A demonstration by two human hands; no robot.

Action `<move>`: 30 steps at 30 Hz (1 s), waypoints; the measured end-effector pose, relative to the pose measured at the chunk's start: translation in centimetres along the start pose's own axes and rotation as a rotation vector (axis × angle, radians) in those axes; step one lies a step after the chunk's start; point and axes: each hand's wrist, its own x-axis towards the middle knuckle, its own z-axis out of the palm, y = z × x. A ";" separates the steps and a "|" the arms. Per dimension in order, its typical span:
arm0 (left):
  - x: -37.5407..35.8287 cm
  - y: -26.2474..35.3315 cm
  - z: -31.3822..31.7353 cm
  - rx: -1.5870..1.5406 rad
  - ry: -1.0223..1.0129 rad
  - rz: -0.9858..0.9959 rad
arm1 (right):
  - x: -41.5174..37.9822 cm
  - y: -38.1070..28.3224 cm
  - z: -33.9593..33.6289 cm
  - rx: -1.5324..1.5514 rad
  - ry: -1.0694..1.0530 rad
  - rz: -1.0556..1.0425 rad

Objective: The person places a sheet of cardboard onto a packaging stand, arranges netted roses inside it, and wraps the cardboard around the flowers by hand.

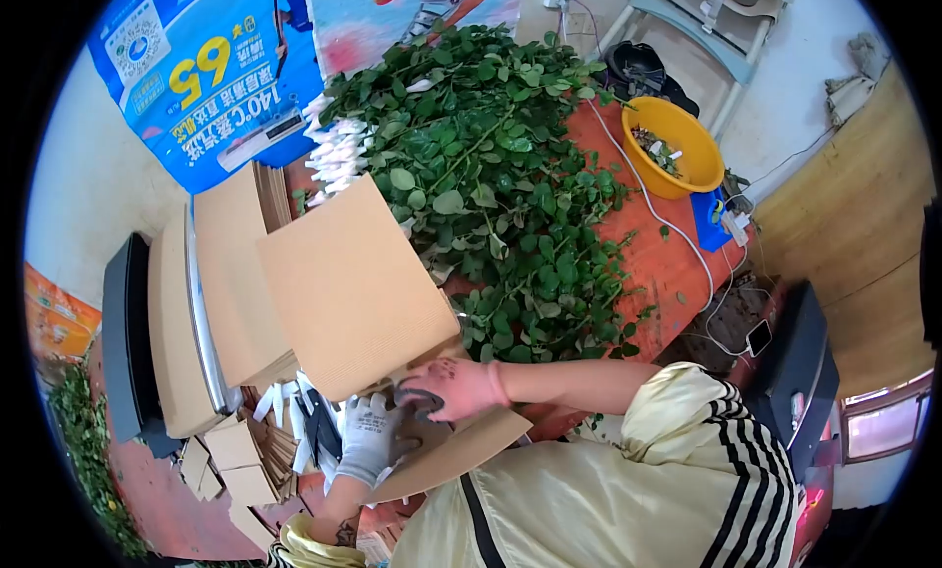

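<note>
A piece of corrugated cardboard (353,288) is bent in front of me, its large panel raised and a lower flap (456,458) lying close to my body. My left hand (373,436), in a grey-white glove, is at the fold with its fingers bent against the cardboard. From the right comes my right hand (453,389), in a pink glove with dark grip patches. Its fingers curl at the same fold, almost touching the left hand. The fingertips of both hands are partly hidden. Behind the raised panel lies a big heap of leafy green stems (491,176).
Flat cardboard sheets (231,274) stand at left, above small cardboard pieces (240,460). White-wrapped bundles (339,156) lie beside the leaves. A yellow basin (687,141) with scraps sits on the red table (677,284). A white cable (643,190) crosses the right side, near a phone (758,338).
</note>
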 end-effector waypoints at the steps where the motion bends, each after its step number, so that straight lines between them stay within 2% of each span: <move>1: 0.3 0.0 0.9 0.051 0.007 -0.026 | -1.8 -1.2 -1.4 -0.048 0.028 -0.106; 2: 0.4 0.0 1.3 0.103 0.015 -0.055 | -3.5 -2.1 -2.8 -0.099 0.056 -0.214; 3: 0.3 0.2 1.2 0.119 -0.002 -0.058 | -4.9 -2.6 -4.3 -0.102 0.063 -0.223; 5: 0.2 0.0 1.5 0.087 0.032 -0.042 | -7.2 -2.7 -7.5 0.096 0.267 -0.347; 7: 0.1 -0.2 1.9 0.036 0.105 0.001 | -7.9 -1.4 -11.6 0.359 0.264 -0.465; 8: 0.1 -0.3 1.9 0.042 0.106 -0.001 | -8.4 -0.4 -12.4 0.438 0.419 -0.341; 10: 0.0 -0.3 2.0 -0.011 0.140 0.028 | -8.4 3.4 -14.5 0.243 0.675 -0.128; 11: -0.1 -0.3 2.0 -0.024 0.186 0.055 | -7.3 5.8 -16.4 -0.040 0.606 -0.184; 12: 0.0 -0.4 2.3 -0.019 0.183 0.055 | -6.7 8.1 -16.7 -0.349 0.648 0.008; 14: 0.0 -0.6 2.9 -0.020 0.224 0.063 | -4.9 13.0 -17.8 -0.694 0.395 0.249; 15: -0.2 -0.4 2.9 -0.037 0.225 0.047 | -4.3 15.0 -18.0 -0.692 0.396 0.246; 17: -0.5 0.0 2.0 -0.063 0.236 0.063 | -3.3 17.6 -18.0 -1.042 0.097 0.131; 20: -0.4 0.3 1.9 -0.125 0.255 0.085 | -1.8 21.3 -18.0 -1.055 -0.012 0.048; 21: -0.3 0.3 1.9 -0.150 0.285 0.097 | -1.0 22.3 -18.1 -1.117 -0.066 0.081; 22: -0.2 0.4 1.8 -0.154 0.269 0.094 | -0.9 21.7 -18.6 -1.102 -0.072 0.078; 24: -0.1 0.6 1.4 -0.136 0.222 0.046 | -1.4 19.0 -20.2 -1.287 -0.169 -0.065; 26: 0.0 0.5 1.4 -0.146 0.184 0.056 | -0.2 20.9 -19.9 -1.186 -0.208 -0.057; 28: 0.0 0.4 1.3 -0.160 0.171 0.033 | 0.3 22.4 -20.2 -1.011 -0.134 -0.096; 30: -0.1 0.5 1.4 -0.175 0.180 0.028 | -0.7 21.2 -21.8 -0.947 0.104 -0.147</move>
